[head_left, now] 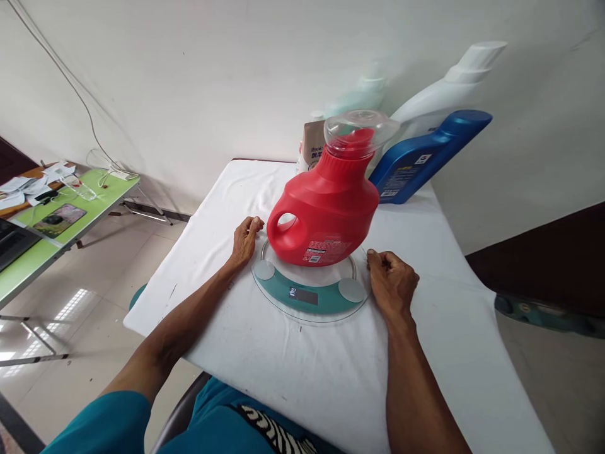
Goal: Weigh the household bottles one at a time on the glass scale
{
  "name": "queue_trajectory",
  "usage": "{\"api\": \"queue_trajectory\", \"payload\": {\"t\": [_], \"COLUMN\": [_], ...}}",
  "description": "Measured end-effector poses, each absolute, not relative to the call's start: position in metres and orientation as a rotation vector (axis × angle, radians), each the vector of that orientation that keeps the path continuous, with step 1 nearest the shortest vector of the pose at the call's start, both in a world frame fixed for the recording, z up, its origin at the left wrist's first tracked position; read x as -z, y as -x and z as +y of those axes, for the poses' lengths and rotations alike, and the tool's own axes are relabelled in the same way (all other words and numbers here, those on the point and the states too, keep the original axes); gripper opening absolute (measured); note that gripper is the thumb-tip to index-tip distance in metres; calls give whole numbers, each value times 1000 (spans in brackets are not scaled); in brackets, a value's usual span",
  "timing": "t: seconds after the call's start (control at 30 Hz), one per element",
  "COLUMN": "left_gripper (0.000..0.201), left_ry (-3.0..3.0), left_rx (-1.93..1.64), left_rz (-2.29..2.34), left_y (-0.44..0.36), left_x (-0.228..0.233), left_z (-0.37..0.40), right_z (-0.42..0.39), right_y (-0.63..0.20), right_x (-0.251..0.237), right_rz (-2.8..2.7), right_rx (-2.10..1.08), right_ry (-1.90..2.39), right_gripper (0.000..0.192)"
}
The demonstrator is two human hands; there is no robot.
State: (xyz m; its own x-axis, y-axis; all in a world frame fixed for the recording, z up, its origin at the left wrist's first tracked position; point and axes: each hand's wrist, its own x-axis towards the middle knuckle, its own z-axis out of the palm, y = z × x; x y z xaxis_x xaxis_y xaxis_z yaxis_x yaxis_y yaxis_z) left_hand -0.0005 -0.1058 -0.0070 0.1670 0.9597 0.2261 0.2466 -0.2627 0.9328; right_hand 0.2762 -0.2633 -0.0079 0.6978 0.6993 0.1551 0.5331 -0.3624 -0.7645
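Red jug [328,208] sits on the glass scale [309,293] (mid-counter). Left hand [244,241] lies open, touching its rim; right hand [390,280] is curled, gripping nothing.

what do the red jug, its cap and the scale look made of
Red jug: likely glossy opaque plastic, with soft highlights. Cap: clear plastic, the red spout shows through. Scale: probably a tinted glass plate, see-through at its rim, with round metal-looking pads.

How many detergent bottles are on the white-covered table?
3 clearly: the red bottle stands on the glass scale; the blue bottle and the white bottle are behind it by the wall. A blurred pale shape there may be another.
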Motion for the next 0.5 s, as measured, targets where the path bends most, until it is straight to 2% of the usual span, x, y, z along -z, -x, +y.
{"api": "queue_trajectory", "payload": {"t": [0.5], "left_gripper": [49], "left_ry": [-1676], "left_rx": [-1164], "left_rz": [1170], "left_y": [2], "left_x": [7], "left_z": [-106], "right_z": [-264], "right_y": [-276], "right_x": [7], "right_rz": [-961], "right_rx": [-249], "right_ry": [2056], "right_gripper": [38]}}
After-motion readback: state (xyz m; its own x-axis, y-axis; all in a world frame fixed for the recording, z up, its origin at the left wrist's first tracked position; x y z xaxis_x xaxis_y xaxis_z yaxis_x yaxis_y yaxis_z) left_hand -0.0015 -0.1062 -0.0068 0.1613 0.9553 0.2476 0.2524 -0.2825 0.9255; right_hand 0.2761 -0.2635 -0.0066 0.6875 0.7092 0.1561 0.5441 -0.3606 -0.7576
